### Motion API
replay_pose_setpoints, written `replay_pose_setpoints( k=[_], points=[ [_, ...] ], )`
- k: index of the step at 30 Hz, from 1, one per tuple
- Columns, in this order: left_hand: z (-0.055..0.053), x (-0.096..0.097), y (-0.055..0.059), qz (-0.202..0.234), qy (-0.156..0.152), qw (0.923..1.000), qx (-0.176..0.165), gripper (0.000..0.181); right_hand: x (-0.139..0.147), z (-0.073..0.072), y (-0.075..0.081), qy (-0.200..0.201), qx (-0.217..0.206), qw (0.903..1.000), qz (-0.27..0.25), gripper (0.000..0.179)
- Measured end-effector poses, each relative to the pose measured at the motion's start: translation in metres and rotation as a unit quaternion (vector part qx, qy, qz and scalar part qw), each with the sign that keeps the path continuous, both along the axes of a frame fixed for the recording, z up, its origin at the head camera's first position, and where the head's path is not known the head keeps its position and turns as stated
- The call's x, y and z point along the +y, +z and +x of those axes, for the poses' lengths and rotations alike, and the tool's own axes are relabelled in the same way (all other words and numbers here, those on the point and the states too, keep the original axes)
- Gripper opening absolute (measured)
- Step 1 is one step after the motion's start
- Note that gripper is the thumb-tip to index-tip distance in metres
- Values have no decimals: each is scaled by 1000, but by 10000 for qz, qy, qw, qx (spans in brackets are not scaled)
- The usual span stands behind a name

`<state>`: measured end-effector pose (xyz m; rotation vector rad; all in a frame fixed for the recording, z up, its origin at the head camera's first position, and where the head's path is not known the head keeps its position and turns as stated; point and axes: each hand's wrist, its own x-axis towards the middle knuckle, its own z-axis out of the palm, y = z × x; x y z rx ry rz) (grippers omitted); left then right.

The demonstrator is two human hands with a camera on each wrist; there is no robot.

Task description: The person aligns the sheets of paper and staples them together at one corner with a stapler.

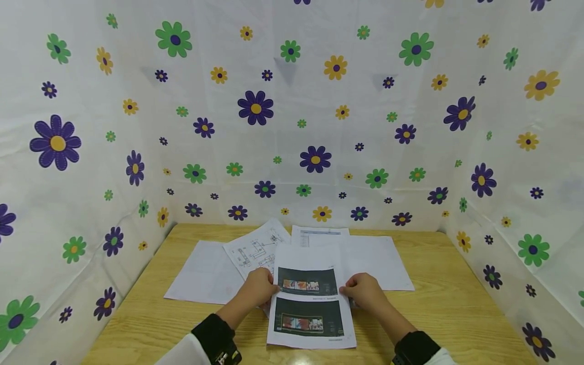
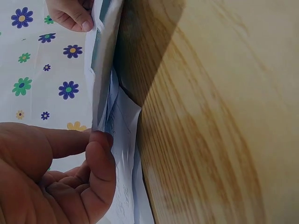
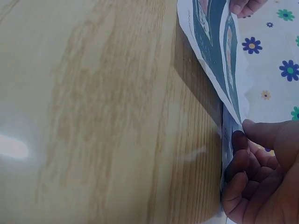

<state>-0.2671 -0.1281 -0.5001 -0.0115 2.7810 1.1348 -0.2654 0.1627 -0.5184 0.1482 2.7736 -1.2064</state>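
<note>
Left grip point(image 1: 260, 286) and right grip point(image 1: 362, 291) pinch one printed sheet point(image 1: 307, 306).
Tight, thumb to finger on its sides, they hold it raised midway between the surface's point(image 1: 447, 304) left and right edges; beyond, papers point(image 1: 376, 261) lie toward the far edge.

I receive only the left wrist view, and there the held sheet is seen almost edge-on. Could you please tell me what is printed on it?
Observer: The held sheet shows an upper picture and a lower picture, both mostly dark.
Operator: Thank you. At which place is it held on the other side?
Observer: The right hand pinches its right edge, beside the upper picture.
Operator: And what lies beyond that hand?
Observer: A white sheet lies there on the table.
</note>
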Motion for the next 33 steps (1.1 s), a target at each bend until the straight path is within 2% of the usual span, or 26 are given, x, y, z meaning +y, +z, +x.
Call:
replay_pose_setpoints(
  k=[9, 21, 27, 33],
  points=[
    [2, -2, 1, -303, -71, 9995, 22, 20, 0, 1, 5, -81, -113, 9997, 186, 18],
    [3, -3, -2, -543, -46, 9985, -55, 25, 3, 5, 6, -10, -21, 9993, 374, 20],
    [2, -4, 1, -746, -63, 9970, -178, 28, 8, 4, 5, -24, 23, 9990, 455, 20],
    [1, -3, 6, -1080, -179, 9936, -270, 30, 15, 3, 8, -159, 5, 9994, 318, 19]
  ],
)
